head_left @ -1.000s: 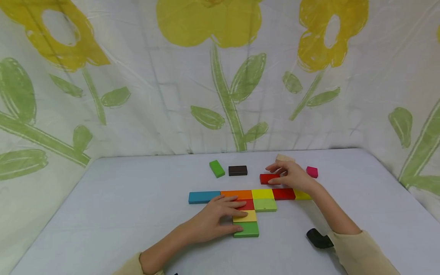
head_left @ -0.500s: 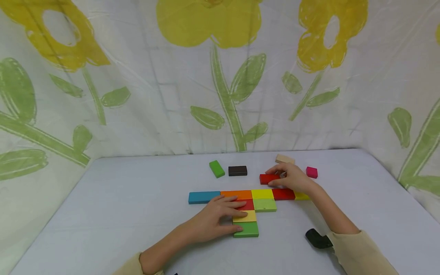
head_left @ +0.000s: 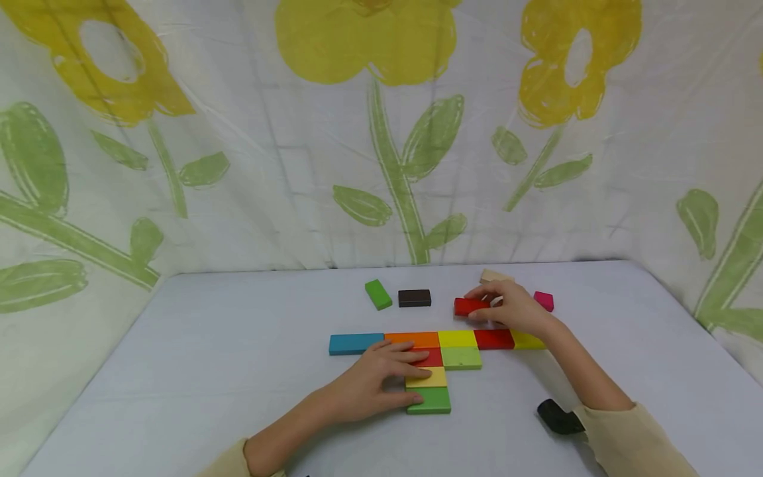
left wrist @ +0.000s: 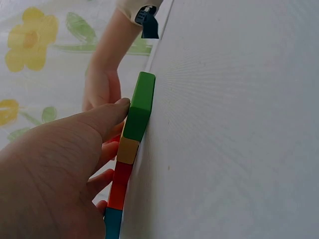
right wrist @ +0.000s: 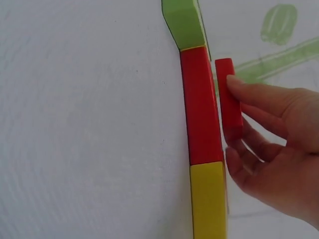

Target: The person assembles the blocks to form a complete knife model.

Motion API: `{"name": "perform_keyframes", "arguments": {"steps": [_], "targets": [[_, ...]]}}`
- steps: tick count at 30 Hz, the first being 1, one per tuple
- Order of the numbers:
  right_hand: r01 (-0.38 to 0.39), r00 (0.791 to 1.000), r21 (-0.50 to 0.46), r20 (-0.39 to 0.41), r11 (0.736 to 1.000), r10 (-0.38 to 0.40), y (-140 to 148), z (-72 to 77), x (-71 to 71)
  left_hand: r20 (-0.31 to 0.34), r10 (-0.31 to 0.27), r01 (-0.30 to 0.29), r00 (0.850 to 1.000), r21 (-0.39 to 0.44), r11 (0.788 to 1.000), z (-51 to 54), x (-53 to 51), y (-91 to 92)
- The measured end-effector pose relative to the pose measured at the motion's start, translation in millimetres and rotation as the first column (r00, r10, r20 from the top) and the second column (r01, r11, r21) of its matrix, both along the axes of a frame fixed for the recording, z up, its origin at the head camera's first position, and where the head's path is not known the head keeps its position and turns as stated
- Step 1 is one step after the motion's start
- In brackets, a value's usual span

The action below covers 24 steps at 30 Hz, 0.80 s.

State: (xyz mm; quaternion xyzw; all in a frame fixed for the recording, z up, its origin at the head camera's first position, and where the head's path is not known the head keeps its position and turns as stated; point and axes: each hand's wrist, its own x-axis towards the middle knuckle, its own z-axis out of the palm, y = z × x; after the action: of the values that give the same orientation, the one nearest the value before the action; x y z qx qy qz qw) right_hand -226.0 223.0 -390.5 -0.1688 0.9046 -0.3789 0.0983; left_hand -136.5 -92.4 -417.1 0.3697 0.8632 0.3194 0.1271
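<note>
My right hand [head_left: 514, 309] pinches a red block [head_left: 467, 307] between thumb and fingers, just beyond the row of flat blocks. In the right wrist view that red block [right wrist: 228, 109] is apart from the row's red block [right wrist: 202, 107]. The row runs from a blue block [head_left: 356, 344] through orange [head_left: 411, 339], yellow [head_left: 457, 338] and red [head_left: 494, 339] to another yellow block [head_left: 528, 340]. My left hand [head_left: 375, 381] rests with spread fingers on the column below, touching a red block [head_left: 434, 358], a pale yellow block [head_left: 438, 377] and a green block [head_left: 435, 401].
A light green block [head_left: 461, 358] adjoins the column's right side. Loose blocks lie farther back: green [head_left: 378, 294], dark brown [head_left: 414, 298], beige [head_left: 495, 275] and magenta [head_left: 544, 301]. A black object [head_left: 559, 417] is at my right sleeve. A flowered cloth hangs behind the table.
My right fingers have closed on the red block and raised it slightly off the table. The left hand stays on the column.
</note>
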Motion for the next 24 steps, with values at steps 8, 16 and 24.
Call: {"name": "perform_keyframes", "arguments": {"steps": [8,16,24], "targets": [[-0.025,0.998,-0.003,-0.053,1.0,0.025,-1,10.2,8.3,0.001,0.001,-0.001,1.0,-0.003,1.0,0.9,0.1,0.0],[-0.063,0.993,-0.022,-0.098,0.998,0.061,-5,22.6,30.1,-0.005,-0.003,0.003,1.0,0.005,1.0,0.7,-0.1,0.1],[-0.081,0.986,-0.02,-0.146,0.997,0.077,-7,27.1,51.5,-0.006,0.0,0.0,1.0,0.002,1.0,0.6,0.4,0.2]]}}
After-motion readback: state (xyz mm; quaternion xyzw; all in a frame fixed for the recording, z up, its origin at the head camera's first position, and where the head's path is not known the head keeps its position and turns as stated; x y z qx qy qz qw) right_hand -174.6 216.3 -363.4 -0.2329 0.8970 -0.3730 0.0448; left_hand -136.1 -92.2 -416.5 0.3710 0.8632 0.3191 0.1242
